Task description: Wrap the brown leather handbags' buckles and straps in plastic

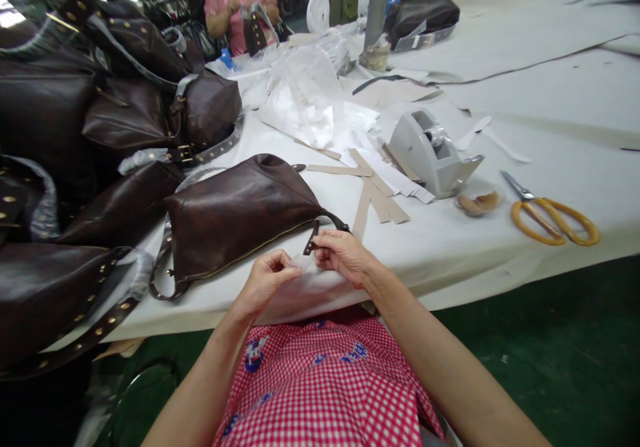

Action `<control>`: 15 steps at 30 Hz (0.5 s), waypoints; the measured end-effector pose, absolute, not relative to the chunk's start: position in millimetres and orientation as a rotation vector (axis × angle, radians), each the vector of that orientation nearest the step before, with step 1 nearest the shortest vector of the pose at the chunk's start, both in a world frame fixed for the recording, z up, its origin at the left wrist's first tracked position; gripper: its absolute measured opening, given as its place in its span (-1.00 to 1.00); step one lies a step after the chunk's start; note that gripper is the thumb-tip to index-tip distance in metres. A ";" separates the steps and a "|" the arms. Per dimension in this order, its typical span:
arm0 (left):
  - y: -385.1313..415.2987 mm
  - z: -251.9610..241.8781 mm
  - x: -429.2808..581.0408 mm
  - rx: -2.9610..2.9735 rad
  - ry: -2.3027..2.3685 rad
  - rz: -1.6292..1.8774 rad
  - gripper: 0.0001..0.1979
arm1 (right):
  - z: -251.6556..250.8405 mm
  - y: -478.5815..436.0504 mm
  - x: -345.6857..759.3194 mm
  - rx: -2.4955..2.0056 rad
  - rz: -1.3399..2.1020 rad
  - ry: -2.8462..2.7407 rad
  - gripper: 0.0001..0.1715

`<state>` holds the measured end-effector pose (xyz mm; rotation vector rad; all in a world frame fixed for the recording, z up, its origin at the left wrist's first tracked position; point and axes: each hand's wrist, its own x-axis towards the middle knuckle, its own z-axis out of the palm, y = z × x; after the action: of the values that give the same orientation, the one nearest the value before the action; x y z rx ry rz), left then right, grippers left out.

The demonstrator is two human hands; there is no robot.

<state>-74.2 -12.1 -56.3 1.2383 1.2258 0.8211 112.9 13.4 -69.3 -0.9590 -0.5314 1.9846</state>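
A dark brown leather handbag [240,213] lies on its side on the white-covered table, its zipper edge facing me. At the bag's right end, my right hand [340,253] pinches a short studded leather strap [311,239]. Close beside it, my left hand [270,277] is closed, thumb against fingers, on a small translucent piece of plastic film [303,260]. The film reaches toward the strap's tip; whether they touch I cannot tell.
Several brown bags [130,113] are heaped at the left. Beyond the handbag lie cardboard strips [373,187], clear plastic bags [305,93] and a grey tape dispenser [430,153]. Yellow-handled scissors [550,217] rest at the right. A person in a pink apron [240,7] holds a bag across the table.
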 end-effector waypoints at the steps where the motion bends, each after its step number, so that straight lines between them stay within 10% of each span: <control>1: -11.6 -56.0 -73.8 1.251 1.229 0.815 -0.70 | -69.3 13.3 112.8 -0.956 1.983 -0.531 -0.71; 15: -7.0 -50.8 -69.1 1.181 1.293 0.758 -0.71 | -70.9 13.2 111.5 -0.982 1.965 -0.552 -0.66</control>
<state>-69.1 -7.0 -50.8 1.1811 1.2934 0.7582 111.5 13.2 -70.9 -0.9824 -0.5518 1.9654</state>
